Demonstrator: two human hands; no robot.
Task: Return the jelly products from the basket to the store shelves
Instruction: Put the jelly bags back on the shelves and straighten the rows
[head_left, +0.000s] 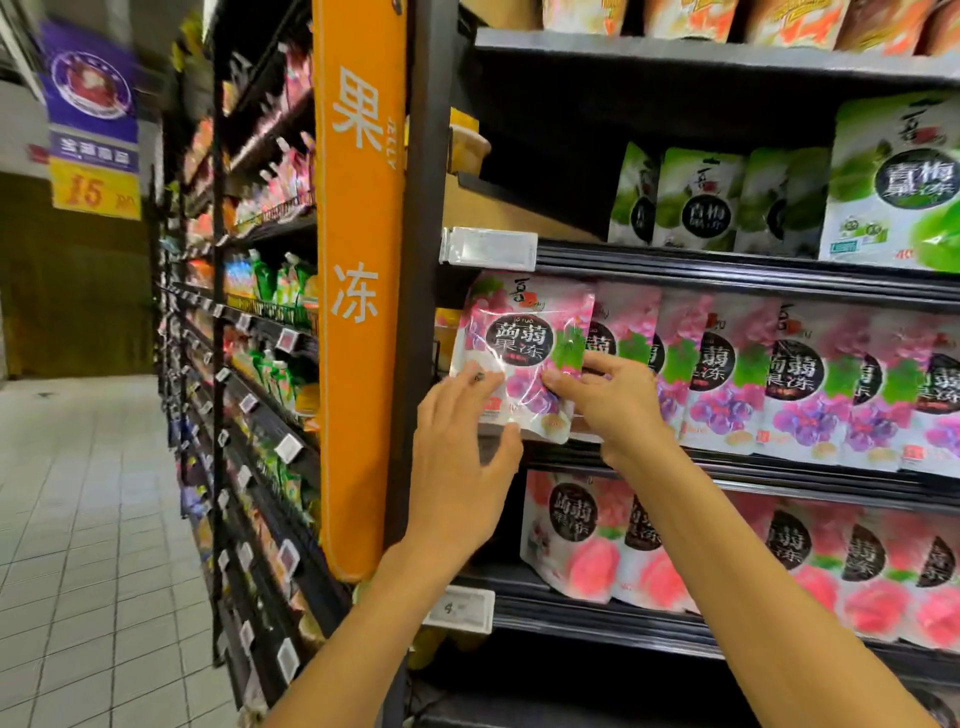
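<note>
At the left end of the middle shelf (753, 473), the grape jelly pouch (519, 338) stands upright, its long axis vertical, label outward and top toward 12 o'clock. Black shelving lines a white-tiled floor (78, 519). The left hand (457, 462) presses straight fingers on the pouch's 7 o'clock corner. The right hand (608, 405) pinches its 4 o'clock edge.

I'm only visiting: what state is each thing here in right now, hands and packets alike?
grape jelly pouch: upright at the left end of the middle shelf, held by both hands.
left hand: straight fingers pressed on the pouch's front.
right hand: curled fingers pinching the pouch's right side.
grape pouch row: upright, shelved.
green pouches: upright, higher up.
peach pouches: upright, lower down.
</note>
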